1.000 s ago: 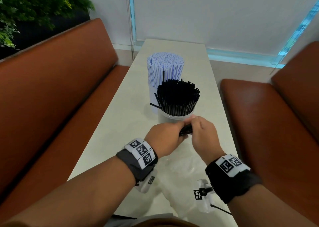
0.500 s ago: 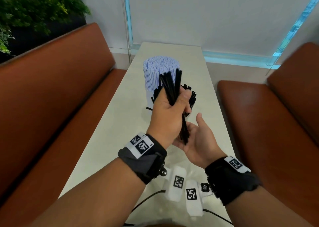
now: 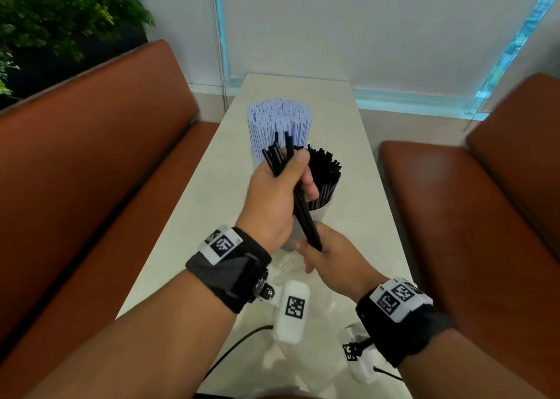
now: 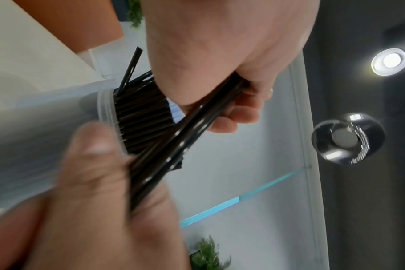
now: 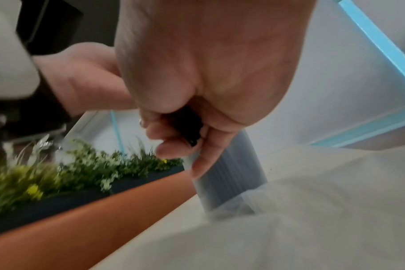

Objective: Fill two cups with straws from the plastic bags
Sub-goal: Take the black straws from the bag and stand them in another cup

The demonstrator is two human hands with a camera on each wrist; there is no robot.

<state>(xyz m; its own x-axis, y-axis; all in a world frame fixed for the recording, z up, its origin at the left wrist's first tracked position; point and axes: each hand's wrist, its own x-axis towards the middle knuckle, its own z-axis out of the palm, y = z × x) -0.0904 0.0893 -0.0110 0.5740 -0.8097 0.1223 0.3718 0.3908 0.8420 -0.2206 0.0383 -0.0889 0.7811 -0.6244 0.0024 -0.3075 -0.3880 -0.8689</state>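
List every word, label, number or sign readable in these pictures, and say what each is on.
No readable words, brands or numbers in any view.
Left wrist band: black-and-white square code marker, no letters.
Right wrist band: two such markers, no letters.
White camera pods below the wrists: one marker each, no letters.
Cups, straws and plastic bag: no print visible.

The black straws (image 3: 303, 216) are glossy plastic, catching highlights. The cup (image 3: 319, 215) is translucent, frosted plastic. The tabletop (image 3: 212, 192) looks smooth, pale and matt. The benches (image 3: 91, 156) wear smooth brown leather-like upholstery with a soft sheen.
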